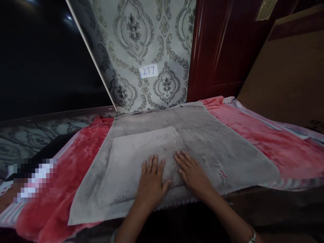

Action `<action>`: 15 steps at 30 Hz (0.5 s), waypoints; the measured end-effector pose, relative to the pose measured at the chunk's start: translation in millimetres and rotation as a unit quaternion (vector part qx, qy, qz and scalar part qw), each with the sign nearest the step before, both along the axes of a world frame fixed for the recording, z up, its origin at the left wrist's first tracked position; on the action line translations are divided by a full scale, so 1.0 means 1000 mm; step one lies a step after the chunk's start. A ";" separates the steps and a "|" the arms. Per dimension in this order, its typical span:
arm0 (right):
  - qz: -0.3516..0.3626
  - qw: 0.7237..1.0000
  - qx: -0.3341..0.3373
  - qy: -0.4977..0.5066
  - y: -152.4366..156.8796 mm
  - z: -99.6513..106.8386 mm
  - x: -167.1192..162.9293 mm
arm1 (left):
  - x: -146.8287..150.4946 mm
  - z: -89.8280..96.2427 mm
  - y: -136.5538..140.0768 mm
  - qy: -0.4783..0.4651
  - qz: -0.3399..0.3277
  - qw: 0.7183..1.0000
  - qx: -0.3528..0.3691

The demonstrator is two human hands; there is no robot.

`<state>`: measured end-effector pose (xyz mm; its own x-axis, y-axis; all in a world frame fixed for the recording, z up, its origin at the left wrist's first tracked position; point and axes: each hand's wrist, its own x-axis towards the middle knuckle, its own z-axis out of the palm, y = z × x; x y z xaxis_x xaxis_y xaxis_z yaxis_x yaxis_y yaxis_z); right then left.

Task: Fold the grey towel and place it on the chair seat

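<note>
A lighter grey folded cloth (pixel 134 152), roughly rectangular, lies on the left half of a larger grey towel-like cloth (pixel 210 145) spread out flat. My left hand (pixel 153 179) rests palm down on the folded cloth near its front edge, fingers stretched and pointing away from me. At the folded cloth's right edge my right hand (pixel 193 172) lies flat, fingers extended and slanting to the left. A small red and white mark shows on the larger cloth to the right of my right hand. Neither hand grips anything.
A red and pink plush blanket (pixel 253 135) with a striped border lies under the grey cloth. Behind are patterned wallpaper (pixel 164 40) with a "277" label (pixel 149 71), and a dark red door (pixel 215 50). A dark screen (pixel 50 60) stands left, a cardboard box (pixel 288 67) right.
</note>
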<state>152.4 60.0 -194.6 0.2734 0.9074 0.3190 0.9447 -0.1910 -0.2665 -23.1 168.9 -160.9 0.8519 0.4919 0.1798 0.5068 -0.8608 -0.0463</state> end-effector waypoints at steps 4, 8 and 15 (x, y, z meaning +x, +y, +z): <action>0.001 1.000 -0.015 0.014 0.000 0.000 0.000 | -0.045 0.001 0.023 0.000 0.075 0.997 0.032; 0.008 0.999 0.002 0.039 0.000 0.005 0.008 | -0.077 0.016 0.048 0.033 0.179 0.983 0.030; -0.005 0.999 0.043 0.029 0.078 0.065 0.027 | -0.001 0.070 0.077 0.060 0.102 0.993 -0.030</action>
